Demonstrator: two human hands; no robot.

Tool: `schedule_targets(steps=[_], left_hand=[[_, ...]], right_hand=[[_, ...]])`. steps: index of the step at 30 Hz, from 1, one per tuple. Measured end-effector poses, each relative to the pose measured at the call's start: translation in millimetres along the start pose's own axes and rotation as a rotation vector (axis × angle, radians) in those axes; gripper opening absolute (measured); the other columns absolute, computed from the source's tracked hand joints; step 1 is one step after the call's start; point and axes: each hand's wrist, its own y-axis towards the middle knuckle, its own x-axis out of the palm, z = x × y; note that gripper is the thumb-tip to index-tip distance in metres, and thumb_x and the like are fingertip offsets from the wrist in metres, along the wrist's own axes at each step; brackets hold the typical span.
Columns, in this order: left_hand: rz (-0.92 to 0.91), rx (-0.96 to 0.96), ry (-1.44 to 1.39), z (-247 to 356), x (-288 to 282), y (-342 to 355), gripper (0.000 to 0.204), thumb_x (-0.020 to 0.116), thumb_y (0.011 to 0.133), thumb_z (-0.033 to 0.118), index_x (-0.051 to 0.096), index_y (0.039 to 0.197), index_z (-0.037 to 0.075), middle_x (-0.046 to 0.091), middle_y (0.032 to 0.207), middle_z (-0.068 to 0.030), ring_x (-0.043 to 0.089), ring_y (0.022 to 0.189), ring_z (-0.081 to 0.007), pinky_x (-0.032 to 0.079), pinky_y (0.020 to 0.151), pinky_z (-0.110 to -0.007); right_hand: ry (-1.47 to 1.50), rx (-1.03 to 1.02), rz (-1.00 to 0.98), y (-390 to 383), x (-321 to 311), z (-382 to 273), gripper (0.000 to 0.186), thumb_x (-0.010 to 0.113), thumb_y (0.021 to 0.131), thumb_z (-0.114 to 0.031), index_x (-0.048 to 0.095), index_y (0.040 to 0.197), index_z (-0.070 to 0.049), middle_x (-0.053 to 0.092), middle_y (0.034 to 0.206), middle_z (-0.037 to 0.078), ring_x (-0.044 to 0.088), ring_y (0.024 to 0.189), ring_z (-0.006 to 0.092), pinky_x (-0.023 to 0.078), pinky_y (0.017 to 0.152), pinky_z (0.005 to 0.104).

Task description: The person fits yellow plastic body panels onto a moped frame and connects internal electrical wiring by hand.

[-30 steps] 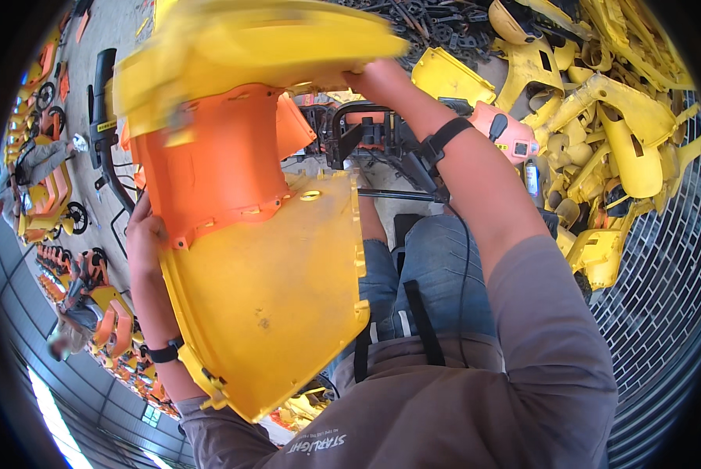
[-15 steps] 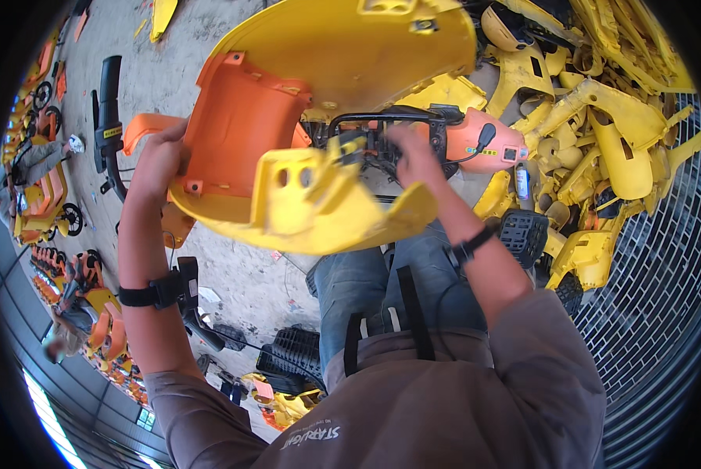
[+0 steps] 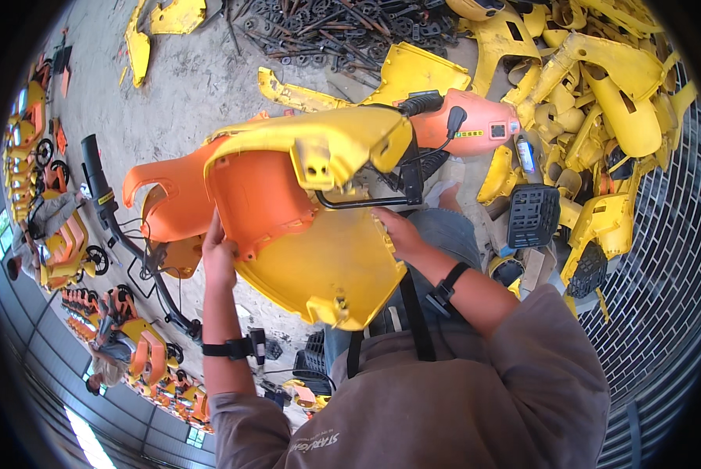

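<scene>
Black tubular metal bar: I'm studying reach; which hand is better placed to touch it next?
Probably the right hand, pictured just below the bar, at an edge of the curved yellow-orange plastic shell; the left hand grips its left side.

Light is bright, mostly even; a white strip (image 3: pixel 88 438) glares, overexposed, at lower left. Fisheye distortion bows the brick-patterned wall (image 3: pixel 649 285); corners fall black. Centre fairly sharp.

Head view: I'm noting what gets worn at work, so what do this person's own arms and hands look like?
The left hand and right hand are ungloved. Each forearm wears a black strap, the left strap carrying a small dark box. The short sleeves are grey-brown.
</scene>
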Motion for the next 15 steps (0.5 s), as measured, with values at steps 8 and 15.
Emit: schedule_targets(steps=[8,15], left_hand=[[0.021,-0.070,-0.221,-79.2,24.8,30.2,0.097,0.035,0.064,-0.018,0.034,0.158,0.006,0.053,0.147,-0.0123,0.060,0.124,-0.0225,0.049,0.086,-0.024],[-0.014,-0.104,-0.157,-61.6,56.8,33.4,0.095,0.035,0.066,-0.017,0.035,0.158,0.008,0.050,0.150,-0.0110,0.052,0.134,-0.0257,0.049,0.099,-0.031]], right_hand=[[-0.143,-0.081,-0.002,-22.7,-30.6,-1.4,0.046,0.075,0.078,-0.011,0.061,0.121,-0.008,0.055,0.133,0.014,0.059,0.117,0.0364,0.050,0.097,0.0399],[-0.161,-0.081,0.131,-31.7,-31.4,-7.7,0.033,0.076,0.077,-0.009,0.067,0.109,-0.010,0.056,0.132,0.016,0.059,0.118,0.0394,0.053,0.093,0.0408]])
